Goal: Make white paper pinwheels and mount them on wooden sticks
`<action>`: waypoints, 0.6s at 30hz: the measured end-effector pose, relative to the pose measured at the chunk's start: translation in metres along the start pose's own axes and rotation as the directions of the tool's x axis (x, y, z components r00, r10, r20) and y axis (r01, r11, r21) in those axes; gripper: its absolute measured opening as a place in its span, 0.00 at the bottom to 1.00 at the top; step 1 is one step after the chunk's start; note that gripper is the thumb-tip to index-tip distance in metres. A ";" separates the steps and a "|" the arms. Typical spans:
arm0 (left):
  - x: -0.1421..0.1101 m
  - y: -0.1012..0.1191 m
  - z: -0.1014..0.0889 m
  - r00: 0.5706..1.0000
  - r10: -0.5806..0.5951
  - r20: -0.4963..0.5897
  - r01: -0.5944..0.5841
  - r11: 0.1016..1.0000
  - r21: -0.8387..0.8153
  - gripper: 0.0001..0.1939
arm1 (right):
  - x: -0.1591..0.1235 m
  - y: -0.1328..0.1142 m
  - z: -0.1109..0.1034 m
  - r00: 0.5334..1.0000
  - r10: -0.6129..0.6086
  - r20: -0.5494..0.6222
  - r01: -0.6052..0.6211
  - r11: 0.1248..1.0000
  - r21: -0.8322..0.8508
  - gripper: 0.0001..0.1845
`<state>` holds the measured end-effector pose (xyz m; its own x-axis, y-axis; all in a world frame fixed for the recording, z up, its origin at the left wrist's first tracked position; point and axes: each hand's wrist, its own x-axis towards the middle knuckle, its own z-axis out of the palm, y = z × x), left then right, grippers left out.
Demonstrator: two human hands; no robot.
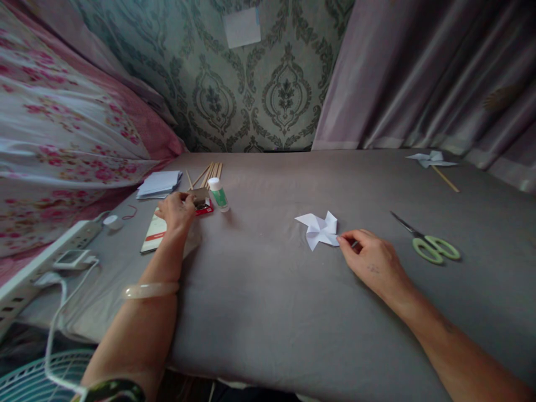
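A white folded paper pinwheel (320, 229) lies on the grey cloth, right of the middle. My right hand (371, 259) pinches the tip of its lower right blade between thumb and fingertips. Far to the left, my left hand (178, 211) reaches to a small open red box (204, 210) with dark bits inside. Its fingers are drawn together at the box's left side; whatever they hold is too small to make out. Close to the box stands a glue stick (219, 195) with a white cap and green label. Beneath the left hand lies a flat white-and-red item (153, 233), partly hidden.
Scissors (427, 240) with green handles lie right of my right hand. A finished pinwheel on a stick (444, 178) rests at the far right. Wooden sticks (213, 171) and a paper stack (159, 184) sit back left. A power strip (50, 262) with cables borders the left edge.
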<state>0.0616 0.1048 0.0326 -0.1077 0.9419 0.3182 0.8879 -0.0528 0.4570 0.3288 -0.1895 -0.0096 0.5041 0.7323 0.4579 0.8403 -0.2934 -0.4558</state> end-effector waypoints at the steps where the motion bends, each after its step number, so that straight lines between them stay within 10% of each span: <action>1: 0.000 -0.001 0.000 1.000 -0.001 -0.007 0.001 1.000 -0.016 0.11 | 0.000 0.000 0.000 1.000 -0.003 -0.001 0.003 1.000 0.003 0.11; 8: -0.005 -0.002 -0.007 0.984 0.028 -0.175 -0.060 0.982 -0.180 0.08 | 0.001 0.000 -0.001 1.000 -0.001 -0.005 0.001 1.000 0.015 0.11; 18: -0.045 0.032 -0.019 0.844 0.355 -0.401 -0.510 0.761 -0.400 0.06 | 0.004 -0.002 -0.002 0.996 0.010 -0.093 -0.003 0.997 0.077 0.10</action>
<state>0.0864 0.0544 0.0486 0.0452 0.6434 0.7642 0.5517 -0.6538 0.5178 0.3295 -0.1867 -0.0052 0.5285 0.6692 0.5223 0.8212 -0.2472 -0.5143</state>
